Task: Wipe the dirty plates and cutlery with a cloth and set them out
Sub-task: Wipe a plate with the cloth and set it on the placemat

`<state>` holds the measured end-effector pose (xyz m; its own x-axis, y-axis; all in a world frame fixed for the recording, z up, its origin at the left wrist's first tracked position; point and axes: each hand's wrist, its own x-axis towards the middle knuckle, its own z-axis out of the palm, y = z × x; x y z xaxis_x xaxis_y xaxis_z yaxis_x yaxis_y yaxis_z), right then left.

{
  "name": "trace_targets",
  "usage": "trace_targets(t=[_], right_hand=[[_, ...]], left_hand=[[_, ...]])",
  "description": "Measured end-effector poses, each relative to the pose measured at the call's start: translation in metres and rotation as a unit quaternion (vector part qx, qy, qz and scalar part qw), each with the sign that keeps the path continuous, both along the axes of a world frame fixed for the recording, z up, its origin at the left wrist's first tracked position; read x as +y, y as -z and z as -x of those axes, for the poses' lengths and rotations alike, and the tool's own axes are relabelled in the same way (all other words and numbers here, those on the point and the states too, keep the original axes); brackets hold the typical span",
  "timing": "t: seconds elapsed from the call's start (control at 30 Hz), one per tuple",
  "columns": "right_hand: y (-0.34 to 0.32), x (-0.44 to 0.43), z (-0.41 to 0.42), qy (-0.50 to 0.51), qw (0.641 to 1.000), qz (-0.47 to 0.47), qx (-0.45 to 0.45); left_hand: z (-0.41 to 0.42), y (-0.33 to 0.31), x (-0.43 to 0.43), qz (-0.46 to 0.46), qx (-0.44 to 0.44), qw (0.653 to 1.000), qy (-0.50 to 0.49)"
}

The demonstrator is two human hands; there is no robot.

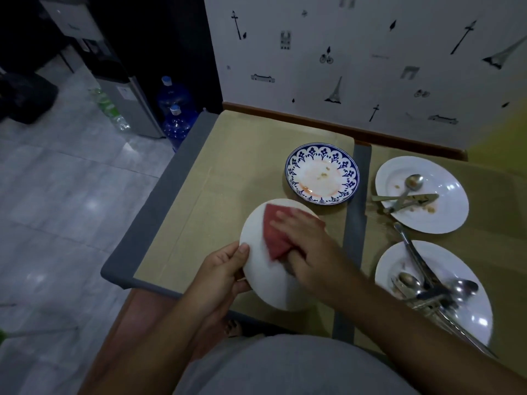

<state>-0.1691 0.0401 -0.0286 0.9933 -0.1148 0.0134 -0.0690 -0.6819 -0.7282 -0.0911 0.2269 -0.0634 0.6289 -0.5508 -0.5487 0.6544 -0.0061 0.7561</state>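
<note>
Plate (272, 289) rim in L hand (225, 269) | R hand (308, 246) pressing cloth (274, 233)

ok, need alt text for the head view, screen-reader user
A person's left hand grips a white plate by its rim while the right hand presses a red cloth onto it, over a table. Beyond sits a blue-patterned plate with crumbs; to the right, a far plate and a near plate hold used cutlery.

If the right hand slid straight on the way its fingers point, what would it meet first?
Probably nothing: the right hand, pressing the red cloth on the round white plate, points up-left, past the rim onto bare beige placemat.
</note>
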Motion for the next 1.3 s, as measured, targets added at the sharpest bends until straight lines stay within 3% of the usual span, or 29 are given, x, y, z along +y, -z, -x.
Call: trace_targets(t=[0.1, 0.37, 0.53, 0.6, 0.73, 0.87, 1.0, 1.17, 1.23, 1.3], right_hand=[[0.002, 0.015, 0.011, -0.117, 0.992, 0.044, -0.016], [0.011, -0.006, 0.022, -0.181, 0.982, 0.054, -0.027], [0.015, -0.03, -0.011, 0.063, 0.992, -0.094, 0.053], [0.018, -0.034, 0.003, 0.1, 0.987, -0.11, 0.06], [0.023, -0.003, 0.036, 0.016, 0.999, -0.021, 0.031], [0.019, 0.012, 0.021, -0.082, 0.996, 0.027, 0.008], [0.017, -0.002, -0.011, 0.014, 0.997, -0.061, 0.041], [0.003, -0.013, -0.018, 0.056, 0.996, -0.071, 0.005], [-0.001, -0.013, -0.017, 0.048, 0.997, -0.053, -0.006], [-0.002, -0.013, -0.02, 0.041, 0.999, -0.028, -0.004]], left_hand=[[0.005, 0.006, -0.004, 0.031, 0.036, 0.999, -0.02], [0.011, 0.016, 0.0, 0.057, 0.09, 0.994, -0.036], [0.005, 0.014, 0.002, 0.058, 0.094, 0.99, -0.084], [0.003, 0.014, 0.003, 0.074, 0.1, 0.986, -0.108], [-0.001, 0.015, 0.001, 0.087, 0.12, 0.978, -0.144], [-0.001, 0.014, 0.002, 0.058, 0.111, 0.985, -0.12], [-0.005, -0.001, 0.011, 0.006, 0.019, 0.998, -0.063], [-0.024, -0.025, 0.023, -0.062, -0.2, 0.978, 0.002], [-0.031, -0.03, 0.025, -0.092, -0.299, 0.949, 0.019], [-0.036, -0.029, 0.029, -0.165, -0.44, 0.882, 0.027]])
